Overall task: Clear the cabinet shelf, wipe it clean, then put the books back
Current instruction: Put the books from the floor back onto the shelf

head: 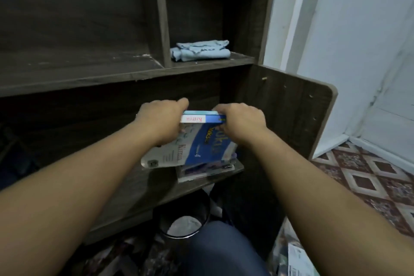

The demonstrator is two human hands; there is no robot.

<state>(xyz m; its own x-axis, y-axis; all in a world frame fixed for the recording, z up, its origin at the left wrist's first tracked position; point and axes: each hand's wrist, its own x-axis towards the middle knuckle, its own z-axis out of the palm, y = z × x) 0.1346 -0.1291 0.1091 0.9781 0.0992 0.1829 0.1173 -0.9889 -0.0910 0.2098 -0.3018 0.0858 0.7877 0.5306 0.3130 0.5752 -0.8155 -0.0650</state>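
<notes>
Here's the blue-spined book (202, 118), held level just above the stack of books (206, 169) at the right end of the lower shelf (125, 188). The left hand (160, 119) clamps one end and the right hand (243, 124) the other, each grip curled tight round the book, thumbs on top. We'd say two hands are used because the slim, glossy volume is easier to keep flat and square that way in such a narrow bay. Its spine faces us, white and red lettering on blue. Under it lies a larger softcover (192, 150), its shiny blue and white cover tilted and its rounded corner hanging past the shelf edge. We can't tell whether that one is being lifted too or just rests on the pile. Lower down the stack looks thin and paper-edged, set roughly square. Whether this book is going out or coming back, we can't say from here. The shelf board is dark wood-grain laminate, matte and worn at the lip. Up in the small cubby sits a pale blue cloth (200, 50), soft and loosely folded, parked within easy reach for the wipe, we reckon. To the right stands the cabinet's side panel (289, 110) with a rounded corner. Below is a round black bin (202, 213), beside a knee in dark blue fabric (224, 251). Beyond runs a floor (369, 184) patterned in diamonds.
</notes>
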